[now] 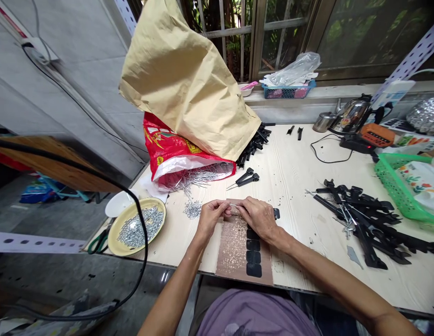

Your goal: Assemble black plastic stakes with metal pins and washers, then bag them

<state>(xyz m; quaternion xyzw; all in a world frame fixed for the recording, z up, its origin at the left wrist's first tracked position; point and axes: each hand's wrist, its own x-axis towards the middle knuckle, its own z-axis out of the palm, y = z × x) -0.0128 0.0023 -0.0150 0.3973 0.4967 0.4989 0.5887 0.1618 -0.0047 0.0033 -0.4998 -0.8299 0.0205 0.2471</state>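
Note:
My left hand (213, 215) and my right hand (259, 217) meet over a brown board (266, 273), both with fingers pinched together. Between their fingertips runs a thin metal rod (233, 205), which both appear to hold; its ends are hidden. Below my right hand, a column of black rounded-square pads (253, 256) lies along the board, beside pale crumbs (234, 252). To the left of my left hand is a small pile of silvery metal pieces (192, 209). Just beyond my hands lie two black-handled pieces with thin metal shafts (251, 179).
A red bag (161, 144) spills metal rods, beneath a tan paper sack (189, 88) with black parts at its mouth. At left a yellow bowl (113, 238) holds small metal pieces, near green-handled scissors (97, 242). Black parts (364, 228) and a green basket (395, 191) are at right.

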